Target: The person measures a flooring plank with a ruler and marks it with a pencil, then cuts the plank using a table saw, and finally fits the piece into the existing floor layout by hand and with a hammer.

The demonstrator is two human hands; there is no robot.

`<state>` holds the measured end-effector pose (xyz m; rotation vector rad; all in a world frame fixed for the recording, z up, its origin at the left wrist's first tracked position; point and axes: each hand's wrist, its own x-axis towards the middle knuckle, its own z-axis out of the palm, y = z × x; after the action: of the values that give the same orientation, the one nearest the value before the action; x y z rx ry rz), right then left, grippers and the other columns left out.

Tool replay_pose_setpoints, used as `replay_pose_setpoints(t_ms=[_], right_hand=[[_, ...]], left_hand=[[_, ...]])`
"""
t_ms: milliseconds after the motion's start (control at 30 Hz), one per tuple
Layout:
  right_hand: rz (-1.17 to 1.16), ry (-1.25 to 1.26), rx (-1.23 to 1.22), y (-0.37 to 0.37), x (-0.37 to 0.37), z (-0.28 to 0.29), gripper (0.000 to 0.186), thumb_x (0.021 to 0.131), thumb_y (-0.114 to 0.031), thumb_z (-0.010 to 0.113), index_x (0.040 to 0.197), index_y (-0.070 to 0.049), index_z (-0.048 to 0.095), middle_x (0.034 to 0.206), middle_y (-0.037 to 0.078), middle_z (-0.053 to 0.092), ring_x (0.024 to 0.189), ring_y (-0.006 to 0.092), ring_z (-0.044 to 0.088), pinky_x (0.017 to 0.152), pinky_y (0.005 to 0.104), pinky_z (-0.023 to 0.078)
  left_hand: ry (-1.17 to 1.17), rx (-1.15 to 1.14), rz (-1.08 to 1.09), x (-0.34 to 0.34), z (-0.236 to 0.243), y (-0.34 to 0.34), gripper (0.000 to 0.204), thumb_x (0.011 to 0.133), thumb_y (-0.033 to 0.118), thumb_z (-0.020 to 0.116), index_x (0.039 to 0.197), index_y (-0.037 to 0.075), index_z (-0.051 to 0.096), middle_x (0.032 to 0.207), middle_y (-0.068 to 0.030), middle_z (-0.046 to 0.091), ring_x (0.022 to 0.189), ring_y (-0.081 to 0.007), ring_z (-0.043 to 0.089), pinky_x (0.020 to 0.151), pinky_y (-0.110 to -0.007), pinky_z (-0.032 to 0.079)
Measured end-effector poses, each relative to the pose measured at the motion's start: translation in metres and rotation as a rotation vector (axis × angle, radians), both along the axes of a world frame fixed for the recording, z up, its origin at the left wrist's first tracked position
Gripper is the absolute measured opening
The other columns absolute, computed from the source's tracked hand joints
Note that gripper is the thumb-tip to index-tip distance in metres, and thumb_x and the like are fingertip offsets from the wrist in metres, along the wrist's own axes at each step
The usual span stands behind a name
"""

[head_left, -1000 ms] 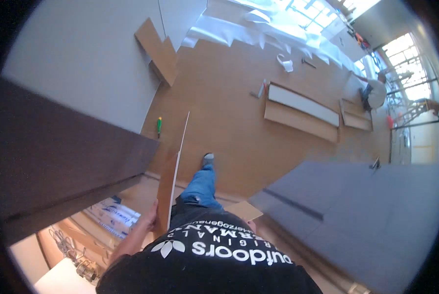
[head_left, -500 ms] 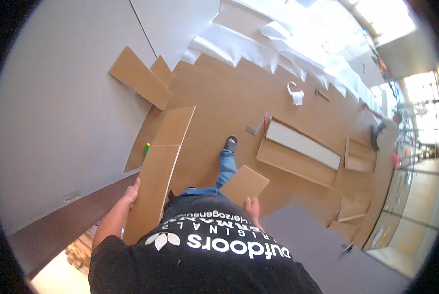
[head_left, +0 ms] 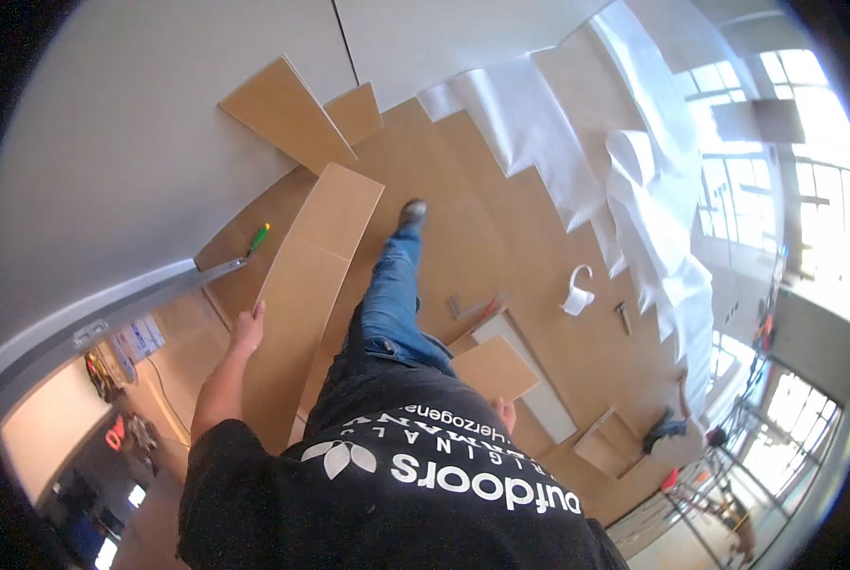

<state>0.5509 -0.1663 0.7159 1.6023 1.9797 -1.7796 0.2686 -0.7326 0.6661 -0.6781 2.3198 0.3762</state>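
Note:
My left hand [head_left: 247, 332] is closed around the left edge of a long wood-coloured floor plank [head_left: 297, 304]. A seam crosses the plank near its far end, and its near end is hidden behind my body. On my right side, my right hand [head_left: 506, 415] grips a short wood-coloured board [head_left: 494, 366] by its near edge. That hand is mostly hidden by my shirt, with only some fingers showing. The short board overlaps my view of a pale strip [head_left: 548, 408] on the floor.
Two board pieces [head_left: 287, 109] lean at the grey wall [head_left: 140, 161]. A green-handled tool [head_left: 259, 237] lies near a doorway. On the brown floor [head_left: 482, 228] are a square [head_left: 468, 306], a hammer [head_left: 624, 318] and a white curled scrap [head_left: 578, 294]. White underlay [head_left: 520, 114] lies beyond; another person [head_left: 677, 442] crouches at right.
My view has turned to the right and I have stepped forward, one leg stretched ahead. Both boards have moved along in my hands. More of the doorway shows at left.

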Motion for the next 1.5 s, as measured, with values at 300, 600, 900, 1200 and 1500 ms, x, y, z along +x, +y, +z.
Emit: replay_pose_setpoints(t_ms=[300,600,900,1200,1500], right_hand=[[-0.192,-0.205,-0.169,0.208,-0.302,-0.101,0.018,0.09,-0.023,0.06,0.099,-0.008,0.057,0.078,0.011,0.059,0.076,0.0268,0.06,0.063,0.0404,0.047],[0.325,0.132,-0.336,0.327,-0.656,-0.512,0.029,0.097,-0.017,0.062,0.119,-0.003,0.052,0.097,0.004,0.057,0.089,0.0146,0.055,0.075,0.032,0.049],[0.263,0.235,-0.605,0.236,-0.726,-0.788,0.024,0.094,-0.015,0.067,0.111,-0.003,0.055,0.096,0.006,0.058,0.083,0.0168,0.057,0.067,0.0335,0.049],[0.315,0.221,-0.714,0.239,-0.765,-0.799,0.033,0.1,-0.011,0.056,0.132,-0.01,0.049,0.124,0.007,0.059,0.112,0.0225,0.059,0.099,0.0412,0.05],[0.342,0.314,-0.738,0.173,-0.859,-0.796,0.033,0.101,-0.01,0.054,0.134,-0.009,0.048,0.126,0.006,0.057,0.115,0.0241,0.057,0.103,0.0416,0.047]], left_hand=[[0.045,-0.007,0.131,-0.141,-0.216,0.161,0.063,0.097,0.058,0.046,0.091,-0.001,0.069,0.089,-0.0266,0.068,0.092,-0.0452,0.066,0.081,-0.051,0.051],[0.211,0.179,0.09,-0.265,-0.455,0.24,0.054,0.098,0.047,0.053,0.091,-0.005,0.066,0.068,-0.0178,0.061,0.067,-0.0234,0.063,0.064,-0.044,0.047],[0.227,-0.126,0.404,-0.211,-0.648,0.256,0.06,0.099,0.052,0.047,0.101,-0.004,0.066,0.087,-0.0272,0.066,0.084,-0.0399,0.066,0.075,-0.046,0.048],[0.14,-0.118,0.227,-0.174,-0.74,0.24,0.062,0.096,0.058,0.048,0.097,-0.001,0.067,0.086,-0.0266,0.066,0.082,-0.046,0.064,0.072,-0.051,0.048],[0.114,-0.319,0.316,-0.276,-0.709,0.24,0.044,0.098,0.048,0.055,0.099,0.005,0.065,0.081,-0.022,0.067,0.077,-0.0388,0.066,0.066,-0.046,0.05]])
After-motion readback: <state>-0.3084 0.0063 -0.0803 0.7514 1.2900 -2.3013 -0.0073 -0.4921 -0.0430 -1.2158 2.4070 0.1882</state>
